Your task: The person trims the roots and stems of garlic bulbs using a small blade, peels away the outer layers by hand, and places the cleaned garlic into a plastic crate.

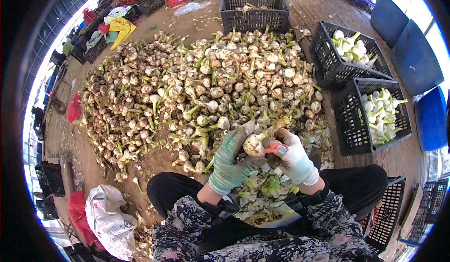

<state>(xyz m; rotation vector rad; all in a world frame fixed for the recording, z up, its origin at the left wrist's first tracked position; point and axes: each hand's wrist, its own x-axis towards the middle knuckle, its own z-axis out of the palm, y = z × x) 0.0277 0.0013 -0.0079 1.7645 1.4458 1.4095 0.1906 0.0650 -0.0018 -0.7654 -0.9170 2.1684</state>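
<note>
We cup the garlic bulb (253, 144) in our left hand (229, 162), fingers closed round it, at the near edge of the garlic heap (197, 88). Its stalk points away-right, past our right hand (296, 161), which grips a red-handled cutter (275, 148) against it.

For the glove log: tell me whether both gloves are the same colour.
No, the left hand holding the garlic bulb is gloved green, the right hand with the red tool white.
</note>
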